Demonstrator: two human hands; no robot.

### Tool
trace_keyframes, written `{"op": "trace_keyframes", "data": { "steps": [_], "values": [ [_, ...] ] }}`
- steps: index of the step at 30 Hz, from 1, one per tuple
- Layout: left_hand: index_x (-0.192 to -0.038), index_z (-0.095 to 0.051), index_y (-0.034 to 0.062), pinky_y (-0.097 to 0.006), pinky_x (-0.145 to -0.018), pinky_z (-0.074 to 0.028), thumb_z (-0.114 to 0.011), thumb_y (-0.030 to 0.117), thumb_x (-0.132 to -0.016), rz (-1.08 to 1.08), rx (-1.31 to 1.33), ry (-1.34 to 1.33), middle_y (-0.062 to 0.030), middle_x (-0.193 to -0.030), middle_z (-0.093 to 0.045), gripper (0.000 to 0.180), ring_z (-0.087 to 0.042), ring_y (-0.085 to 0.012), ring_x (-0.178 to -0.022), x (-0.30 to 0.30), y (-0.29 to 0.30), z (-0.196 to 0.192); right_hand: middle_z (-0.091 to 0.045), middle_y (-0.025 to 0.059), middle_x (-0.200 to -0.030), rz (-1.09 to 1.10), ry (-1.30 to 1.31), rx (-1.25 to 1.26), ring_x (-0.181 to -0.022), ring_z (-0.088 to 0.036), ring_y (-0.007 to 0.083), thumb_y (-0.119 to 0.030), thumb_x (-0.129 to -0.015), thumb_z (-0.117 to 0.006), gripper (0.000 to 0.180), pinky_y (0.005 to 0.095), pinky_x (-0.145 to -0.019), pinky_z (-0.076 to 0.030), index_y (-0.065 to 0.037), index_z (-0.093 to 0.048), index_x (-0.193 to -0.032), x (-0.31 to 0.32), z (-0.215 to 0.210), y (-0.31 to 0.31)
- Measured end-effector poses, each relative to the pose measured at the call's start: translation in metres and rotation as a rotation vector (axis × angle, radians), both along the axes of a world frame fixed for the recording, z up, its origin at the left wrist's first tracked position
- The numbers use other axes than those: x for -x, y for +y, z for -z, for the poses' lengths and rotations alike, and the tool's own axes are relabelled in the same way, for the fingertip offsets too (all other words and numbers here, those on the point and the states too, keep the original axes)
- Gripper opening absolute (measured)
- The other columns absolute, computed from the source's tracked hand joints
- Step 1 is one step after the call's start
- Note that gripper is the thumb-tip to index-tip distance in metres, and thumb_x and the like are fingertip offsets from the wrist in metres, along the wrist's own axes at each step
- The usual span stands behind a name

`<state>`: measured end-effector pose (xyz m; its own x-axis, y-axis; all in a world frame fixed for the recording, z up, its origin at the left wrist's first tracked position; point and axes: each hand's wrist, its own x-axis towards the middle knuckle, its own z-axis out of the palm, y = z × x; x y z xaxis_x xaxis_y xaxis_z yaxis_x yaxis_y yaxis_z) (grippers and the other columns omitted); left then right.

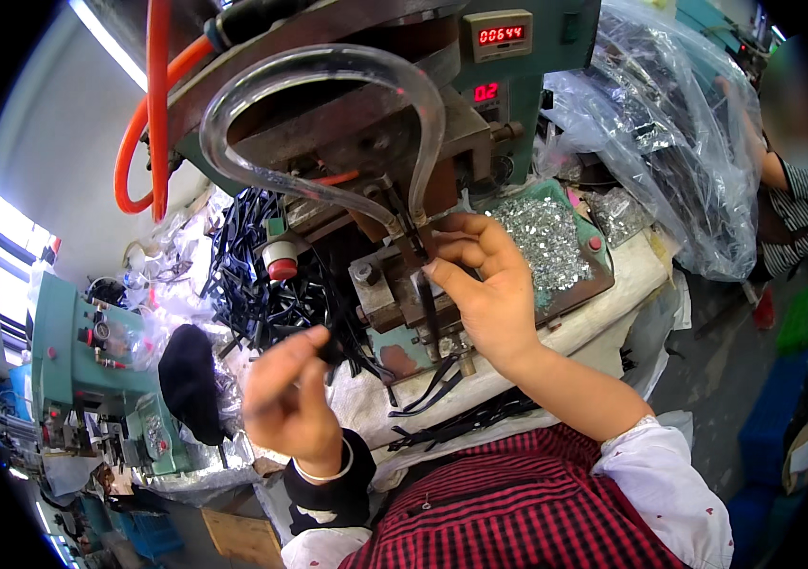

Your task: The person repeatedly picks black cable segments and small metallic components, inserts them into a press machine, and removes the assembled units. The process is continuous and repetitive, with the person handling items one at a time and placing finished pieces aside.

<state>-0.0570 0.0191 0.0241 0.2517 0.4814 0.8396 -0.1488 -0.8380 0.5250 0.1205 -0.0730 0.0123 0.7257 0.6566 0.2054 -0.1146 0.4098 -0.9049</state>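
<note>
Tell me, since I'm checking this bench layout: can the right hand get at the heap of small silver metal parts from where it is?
Probably yes. The right hand is at the machine head pinching a black strap, and the heap of silver parts lies open just beside it, with nothing between them. It would have to let go of the strap first.

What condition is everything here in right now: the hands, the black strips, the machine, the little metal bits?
Right hand: fingers pinch a black strip upright at the machine's die.
Left hand: closed on another black strip end.
Strip pile: loose, tangled.
Metal bits: heaped in tray.
Machine displays: lit red.
Clear hose: looped.
</note>
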Motion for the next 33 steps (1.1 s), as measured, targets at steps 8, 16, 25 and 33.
{"op": "trace_keyframes", "data": {
  "steps": [8, 16, 25, 33],
  "values": [
    [-0.093, -0.071, 0.0042, -0.027, -0.055, -0.049, -0.078, 0.007, -0.076, 0.146, -0.607, 0.357, -0.0128, -0.102, -0.073, 0.019, -0.064, -0.0160, -0.065, -0.050, -0.026, 0.003, -0.067, 0.0181, -0.117, 0.201, -0.832, 0.327, -0.114, -0.062, 0.0360, -0.009, -0.084, -0.069, 0.027, 0.0438, -0.103, -0.046, -0.003, -0.070, -0.110, -0.047, 0.010, -0.029],
    [-0.095, -0.070, 0.0068, -0.024, -0.044, -0.035, -0.082, 0.006, -0.074, 0.166, -0.635, 0.251, -0.0103, -0.097, -0.074, 0.024, -0.055, -0.0114, -0.050, -0.062, -0.012, 0.019, -0.063, 0.0210, -0.122, 0.597, -1.142, 0.709, -0.127, -0.053, 0.0404, -0.008, -0.074, -0.078, 0.016, 0.0477, -0.102, -0.045, -0.006, -0.073, -0.089, -0.107, 0.098, -0.059],
    [-0.103, -0.075, 0.0023, -0.030, -0.068, -0.055, -0.070, -0.003, -0.078, -0.145, -0.410, 0.383, -0.0127, -0.099, -0.075, 0.026, -0.071, -0.0222, -0.078, 0.007, -0.025, 0.009, -0.065, 0.0141, -0.124, 0.688, -1.219, 0.878, -0.127, -0.054, 0.0345, -0.010, -0.077, -0.075, 0.011, 0.0454, -0.090, -0.049, -0.006, -0.071, -0.086, -0.096, 0.077, -0.071],
    [-0.081, -0.072, 0.0072, -0.039, -0.081, -0.044, -0.080, 0.007, -0.072, -0.601, -0.179, 0.650, -0.0074, -0.091, -0.063, 0.012, -0.056, -0.0284, -0.089, 0.015, 0.037, 0.018, -0.064, 0.0133, -0.121, 0.614, -1.241, 0.780, -0.123, -0.055, 0.0341, -0.012, -0.077, -0.075, 0.019, 0.0455, -0.086, -0.051, -0.004, -0.069, -0.093, -0.099, 0.085, -0.044]
  ]
}}
